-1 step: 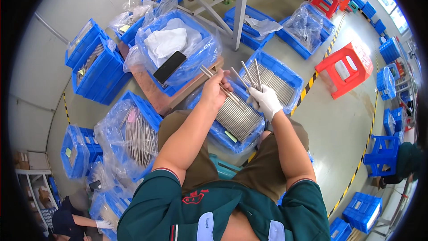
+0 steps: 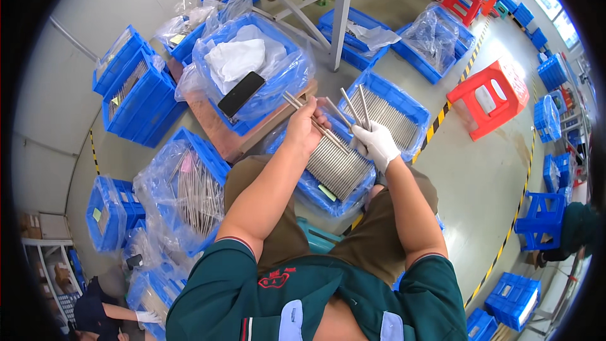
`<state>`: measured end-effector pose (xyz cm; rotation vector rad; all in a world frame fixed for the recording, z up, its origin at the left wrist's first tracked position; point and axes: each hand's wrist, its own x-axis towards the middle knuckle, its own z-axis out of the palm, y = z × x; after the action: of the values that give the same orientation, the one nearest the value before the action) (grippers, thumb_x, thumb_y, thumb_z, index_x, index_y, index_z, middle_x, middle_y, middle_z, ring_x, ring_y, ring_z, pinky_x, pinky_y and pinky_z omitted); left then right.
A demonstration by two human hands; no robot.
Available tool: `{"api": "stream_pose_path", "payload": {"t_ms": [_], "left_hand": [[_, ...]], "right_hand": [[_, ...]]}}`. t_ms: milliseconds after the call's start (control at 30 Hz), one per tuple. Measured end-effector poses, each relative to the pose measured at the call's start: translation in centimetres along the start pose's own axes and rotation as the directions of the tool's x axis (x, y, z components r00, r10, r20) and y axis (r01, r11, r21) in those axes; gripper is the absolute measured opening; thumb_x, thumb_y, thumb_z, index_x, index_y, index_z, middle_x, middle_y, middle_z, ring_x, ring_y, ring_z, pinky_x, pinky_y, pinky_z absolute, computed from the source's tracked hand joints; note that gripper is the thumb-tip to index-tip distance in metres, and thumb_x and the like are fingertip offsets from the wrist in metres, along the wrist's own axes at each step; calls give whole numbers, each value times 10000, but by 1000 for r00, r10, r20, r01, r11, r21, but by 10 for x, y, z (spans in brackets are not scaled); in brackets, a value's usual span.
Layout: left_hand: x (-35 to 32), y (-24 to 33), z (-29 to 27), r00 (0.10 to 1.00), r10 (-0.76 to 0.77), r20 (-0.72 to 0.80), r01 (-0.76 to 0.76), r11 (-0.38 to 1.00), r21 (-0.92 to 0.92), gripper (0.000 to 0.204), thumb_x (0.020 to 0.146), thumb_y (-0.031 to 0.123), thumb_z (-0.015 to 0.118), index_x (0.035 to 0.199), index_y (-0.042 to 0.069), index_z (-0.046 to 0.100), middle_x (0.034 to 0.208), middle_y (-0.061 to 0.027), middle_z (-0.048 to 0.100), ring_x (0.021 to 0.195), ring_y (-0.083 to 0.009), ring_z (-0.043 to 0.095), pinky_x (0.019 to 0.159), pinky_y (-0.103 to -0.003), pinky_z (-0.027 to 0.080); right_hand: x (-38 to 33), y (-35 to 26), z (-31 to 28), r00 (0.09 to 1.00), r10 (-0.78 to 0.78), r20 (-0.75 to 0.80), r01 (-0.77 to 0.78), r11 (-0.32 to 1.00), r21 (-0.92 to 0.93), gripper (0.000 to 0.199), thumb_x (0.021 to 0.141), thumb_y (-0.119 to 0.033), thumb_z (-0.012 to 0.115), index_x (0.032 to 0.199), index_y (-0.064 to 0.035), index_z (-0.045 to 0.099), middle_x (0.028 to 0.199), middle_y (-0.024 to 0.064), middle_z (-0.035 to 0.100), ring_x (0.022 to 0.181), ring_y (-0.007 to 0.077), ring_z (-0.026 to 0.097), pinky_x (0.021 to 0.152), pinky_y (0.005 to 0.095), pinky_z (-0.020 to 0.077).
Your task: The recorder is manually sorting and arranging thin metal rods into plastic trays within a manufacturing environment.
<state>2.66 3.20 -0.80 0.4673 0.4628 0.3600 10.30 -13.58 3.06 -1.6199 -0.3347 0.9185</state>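
Observation:
My bare left hand (image 2: 305,129) grips a few thin metal rods (image 2: 297,105) that stick out to the upper left. My right hand (image 2: 377,143), in a white glove, holds two or three metal rods (image 2: 351,107) pointing up and away from me. Both hands hover over a plastic-lined blue crate (image 2: 315,197) on my knees, which is filled with a neat row of rods (image 2: 339,165). Just beyond it is a second blue crate (image 2: 410,98), also holding laid-out rods.
A bagged blue bin (image 2: 284,57) holds white cloth and a black phone (image 2: 240,93). Another lined crate of rods (image 2: 189,189) is at my left. Red stool (image 2: 489,96), metal table legs (image 2: 341,12), stacked blue crates (image 2: 136,98) and striped floor tape (image 2: 442,113) surround me. Other people sit nearby.

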Motion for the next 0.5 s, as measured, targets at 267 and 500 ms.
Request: {"api": "stream_pose_path", "payload": {"t_ms": [267,500], "left_hand": [[-3,-6,7,995,-33,92,36,999,-32,341,891,338,581,1003,16,587,607,15,423,558,-120,424,560,-314,397],[-6,-14,9,980,-111,166,108,994,26,370,885,349,585,1070,29,563,657,31,428,564,-84,403,578,-256,379]], "right_hand": [[-4,3,5,1000,1,18,-1,1000,24,94,861,-123,551,884,-32,558,635,37,574,426,55,414,380,200,291],[-1,3,9,995,-88,-47,90,996,28,238,833,-67,530,1058,-1,570,668,46,590,457,62,456,416,209,355]]}}
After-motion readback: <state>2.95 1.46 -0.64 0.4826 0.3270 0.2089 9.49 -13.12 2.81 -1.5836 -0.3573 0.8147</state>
